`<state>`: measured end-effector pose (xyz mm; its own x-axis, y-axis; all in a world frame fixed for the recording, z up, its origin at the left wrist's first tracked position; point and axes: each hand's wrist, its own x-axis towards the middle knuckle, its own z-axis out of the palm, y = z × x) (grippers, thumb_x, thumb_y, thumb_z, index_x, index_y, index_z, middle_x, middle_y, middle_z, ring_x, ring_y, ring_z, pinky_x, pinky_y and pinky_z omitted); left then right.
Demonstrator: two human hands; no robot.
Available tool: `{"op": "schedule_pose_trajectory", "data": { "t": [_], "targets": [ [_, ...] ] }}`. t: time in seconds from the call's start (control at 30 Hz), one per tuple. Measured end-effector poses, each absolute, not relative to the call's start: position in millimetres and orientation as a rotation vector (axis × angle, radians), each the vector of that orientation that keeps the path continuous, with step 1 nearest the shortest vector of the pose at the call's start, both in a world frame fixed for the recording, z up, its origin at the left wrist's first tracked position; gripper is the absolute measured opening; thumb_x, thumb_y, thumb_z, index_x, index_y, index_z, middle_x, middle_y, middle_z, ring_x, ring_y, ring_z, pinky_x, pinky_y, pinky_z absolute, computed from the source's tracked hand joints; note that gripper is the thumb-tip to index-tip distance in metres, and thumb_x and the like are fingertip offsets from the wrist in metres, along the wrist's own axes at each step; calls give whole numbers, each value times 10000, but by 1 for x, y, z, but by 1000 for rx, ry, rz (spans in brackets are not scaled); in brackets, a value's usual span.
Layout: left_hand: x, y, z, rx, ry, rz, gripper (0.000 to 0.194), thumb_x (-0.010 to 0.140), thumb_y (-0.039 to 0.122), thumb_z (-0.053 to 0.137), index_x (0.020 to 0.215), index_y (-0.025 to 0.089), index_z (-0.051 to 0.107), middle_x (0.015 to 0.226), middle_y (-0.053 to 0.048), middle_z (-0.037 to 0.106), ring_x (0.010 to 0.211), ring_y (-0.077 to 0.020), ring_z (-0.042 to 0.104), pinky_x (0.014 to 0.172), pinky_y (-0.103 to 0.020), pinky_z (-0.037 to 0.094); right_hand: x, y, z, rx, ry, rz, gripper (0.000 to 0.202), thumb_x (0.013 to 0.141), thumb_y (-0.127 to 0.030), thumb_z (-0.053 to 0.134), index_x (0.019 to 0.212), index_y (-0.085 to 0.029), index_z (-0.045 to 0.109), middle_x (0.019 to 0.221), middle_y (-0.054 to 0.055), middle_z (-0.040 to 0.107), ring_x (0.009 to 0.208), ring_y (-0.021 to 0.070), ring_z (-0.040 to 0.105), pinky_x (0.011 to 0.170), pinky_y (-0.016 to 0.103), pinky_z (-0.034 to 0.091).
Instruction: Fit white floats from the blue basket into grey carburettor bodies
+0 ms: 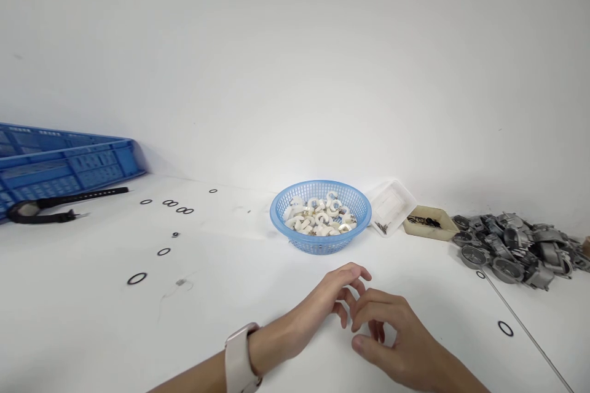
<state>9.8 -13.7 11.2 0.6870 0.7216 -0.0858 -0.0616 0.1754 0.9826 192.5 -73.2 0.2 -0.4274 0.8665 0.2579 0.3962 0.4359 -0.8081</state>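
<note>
heaped loosely in a blue basket (318, 246) on the white table (230, 252), near the wall (295, 73): white c-shaped parts (321, 218). likely light and stiff, plastic by the look, perhaps smooth enough to slip; best taken singly, thumb and forefinger across the outer curve, gently in case of brittleness. for the basket, expect thin, slightly flexible plastic; grip opposite sides of the rim and keep level against spilling. seen in the left hand (328, 296), in front of the basket: nothing, with fingers loosely bent and spread; in the right hand (408, 339): nothing either, with thumb parted from the curled fingers. held close together, though cannot tell whether touching. counted: one basket, one white tray (389, 199), one beige bin (426, 231), one blue crate (94, 163), one black strap (90, 196), one pale watch band (238, 361) on the left wrist, ten thin black rings (131, 282) lying loose, eight to the left and two to the right, plus one small dark piece (175, 234). too jumbled to count: white parts and grey metal castings (507, 245).
</note>
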Motion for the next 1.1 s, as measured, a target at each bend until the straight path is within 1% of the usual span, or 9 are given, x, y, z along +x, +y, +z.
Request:
{"op": "schedule_pose_trajectory", "data": {
  "t": [0.47,0.63,0.8,0.97,1.1],
  "targets": [
    [10,-14,13,1322,609,610,479,922,638,444,1052,207,606,920,-48,570,734,-181,520,643,-303,401,192,-72,1,-1052,-2010,876,75,817,-174,650,853,-231,682,941,25,683,642,121,523,638,256,485],
    [10,-14,14,1326,608,609,473,935,627,429,1062,207,606,938,-52,571,743,-183,523,645,-304,401,191,-72,3,-1045,-2011,879,72,816,-174,647,844,-232,679,926,23,677,635,121,512,635,258,481],
    [10,-14,13,1326,610,611,483,923,639,440,1063,207,606,912,-49,567,761,-195,530,640,-304,402,191,-72,2,-1063,-2003,885,75,814,-173,653,845,-236,679,932,21,680,640,124,518,634,258,488],
    [10,-13,14,1323,609,619,477,926,628,439,1068,209,617,954,-53,567,744,-181,525,636,-299,404,192,-72,1,-1052,-2007,883,77,820,-174,648,856,-235,679,960,26,682,640,120,519,633,257,486],
    [10,-14,14,1324,608,618,473,927,623,442,1060,205,618,944,-51,567,736,-180,523,637,-302,403,192,-73,1,-1061,-2009,884,78,815,-167,654,847,-233,679,949,23,680,635,116,509,629,256,481]
  ]
}}
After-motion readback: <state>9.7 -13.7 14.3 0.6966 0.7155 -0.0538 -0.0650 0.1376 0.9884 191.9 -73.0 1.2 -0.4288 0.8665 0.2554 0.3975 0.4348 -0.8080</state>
